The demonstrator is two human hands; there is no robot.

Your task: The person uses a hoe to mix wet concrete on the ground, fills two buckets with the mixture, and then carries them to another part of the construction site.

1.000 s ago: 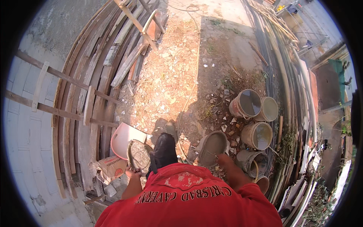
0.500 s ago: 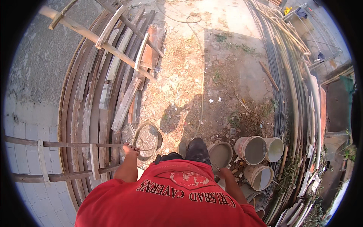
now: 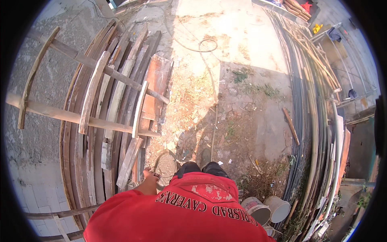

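Note:
At the lower left of the middle, my left hand (image 3: 149,175) is closed on the thin wire handle of a round bucket (image 3: 165,163). The bucket hangs beside my left leg, its rim turned up and its inside dusty and dirt-coloured. My left arm runs down from the red shirt sleeve (image 3: 121,203). My right hand and forearm are hidden behind the shirt. Two dark shoes (image 3: 205,155) show partly under my dark trousers.
Long wooden planks (image 3: 115,101) lie at left, with a wooden ladder (image 3: 76,117) across them and another ladder (image 3: 60,215) below. Dirty buckets (image 3: 278,208) stand at lower right. Bamboo poles and metal rods (image 3: 306,101) line the right. A hose (image 3: 212,84) crosses the ground.
My view has moved forward; the buckets at right have slid down the picture. The bucket in my left hand came along with me. My right hand, seen earlier at a grey-filled bucket, is now hidden.

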